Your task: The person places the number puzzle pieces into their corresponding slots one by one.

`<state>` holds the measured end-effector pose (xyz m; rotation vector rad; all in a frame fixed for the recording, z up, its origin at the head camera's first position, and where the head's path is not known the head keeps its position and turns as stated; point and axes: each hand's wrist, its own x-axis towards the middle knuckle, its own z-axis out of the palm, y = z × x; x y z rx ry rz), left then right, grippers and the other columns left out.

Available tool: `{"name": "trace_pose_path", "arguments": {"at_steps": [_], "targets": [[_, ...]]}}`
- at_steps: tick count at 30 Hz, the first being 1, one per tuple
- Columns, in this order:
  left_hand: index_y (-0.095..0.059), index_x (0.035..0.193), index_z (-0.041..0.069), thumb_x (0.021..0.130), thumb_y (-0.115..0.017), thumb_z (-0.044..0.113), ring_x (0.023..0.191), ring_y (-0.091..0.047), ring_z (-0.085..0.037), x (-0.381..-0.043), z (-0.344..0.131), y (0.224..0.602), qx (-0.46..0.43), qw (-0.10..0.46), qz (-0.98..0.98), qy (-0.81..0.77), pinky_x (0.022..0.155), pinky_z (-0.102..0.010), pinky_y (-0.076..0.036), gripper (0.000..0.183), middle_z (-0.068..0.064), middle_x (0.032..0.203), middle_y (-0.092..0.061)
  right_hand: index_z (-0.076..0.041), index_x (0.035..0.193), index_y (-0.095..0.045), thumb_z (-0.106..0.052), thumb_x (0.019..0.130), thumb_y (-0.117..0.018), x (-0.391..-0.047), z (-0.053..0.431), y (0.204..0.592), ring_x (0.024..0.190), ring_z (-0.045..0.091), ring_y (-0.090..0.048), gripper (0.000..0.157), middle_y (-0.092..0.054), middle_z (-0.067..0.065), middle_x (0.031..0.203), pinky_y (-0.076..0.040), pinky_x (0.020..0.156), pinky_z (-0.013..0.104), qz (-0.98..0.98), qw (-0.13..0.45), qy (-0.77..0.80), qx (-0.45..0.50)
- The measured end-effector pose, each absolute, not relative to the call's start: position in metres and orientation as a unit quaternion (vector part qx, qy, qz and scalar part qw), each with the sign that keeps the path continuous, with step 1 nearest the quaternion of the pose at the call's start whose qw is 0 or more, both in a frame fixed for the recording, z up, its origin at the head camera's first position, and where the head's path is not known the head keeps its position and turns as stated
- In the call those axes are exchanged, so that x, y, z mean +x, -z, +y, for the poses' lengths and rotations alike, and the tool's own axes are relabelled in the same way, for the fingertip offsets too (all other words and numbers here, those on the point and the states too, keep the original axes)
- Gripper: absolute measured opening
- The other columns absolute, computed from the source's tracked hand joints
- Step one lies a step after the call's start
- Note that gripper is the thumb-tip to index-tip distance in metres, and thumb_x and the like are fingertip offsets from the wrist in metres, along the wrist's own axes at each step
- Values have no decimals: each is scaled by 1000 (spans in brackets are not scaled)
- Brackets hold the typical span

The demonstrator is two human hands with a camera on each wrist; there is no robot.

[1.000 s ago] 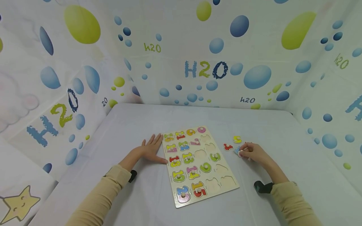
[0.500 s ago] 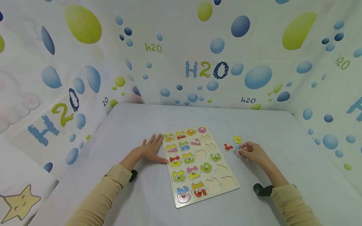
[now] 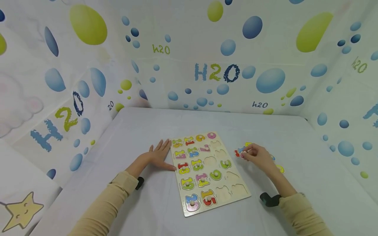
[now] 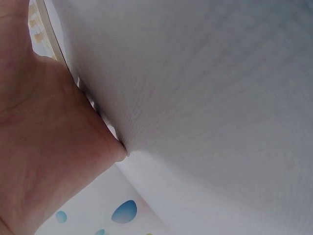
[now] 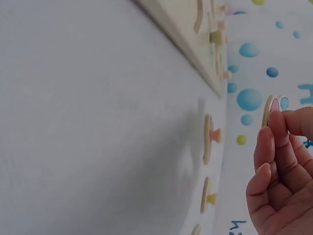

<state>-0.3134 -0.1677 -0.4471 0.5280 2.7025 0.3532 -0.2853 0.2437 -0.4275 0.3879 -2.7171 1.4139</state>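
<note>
My left hand [image 3: 156, 158] lies flat with spread fingers on the white table, its thumb and fingertips at the left edge of a wooden number puzzle board [image 3: 210, 160]. In the left wrist view, the palm side of that hand [image 4: 54, 127] shows beside the board's edge. Right of the board, my right hand [image 3: 258, 158] pinches a blue and pink puzzle piece [image 3: 241, 149], raised off the table in the right wrist view. Close by are a red number 4 piece [image 3: 237, 153], partly covered, and a yellow piece [image 3: 248, 143]. The held piece's number is hard to tell.
Several knobbed numbers, such as the red and yellow 15 [image 3: 208, 197], sit in the board; several recesses are bare. A yellow piece [image 3: 280, 168] and a blue one [image 3: 273, 157] lie partly behind the right forearm. Printed sheets [image 3: 177, 88] enclose the table.
My right hand has moved left toward the board with the blue and pink piece, now overlapping the red 4 and uncovering pieces on its right. The left hand stays put.
</note>
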Motion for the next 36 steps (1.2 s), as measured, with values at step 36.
{"name": "trace_pose_path", "arguments": {"at_steps": [36], "targets": [[-1,149,1,70,-67,66,138,10,-37,-313,-167,448,177,180,960,-120,101,-63,3,121,-17,154,4,-9,89,-62,-20,84,-71,-266,174,422,58,16,-50,15,-62,4,65,-34,51,25,-896,-25,-424,128]]}}
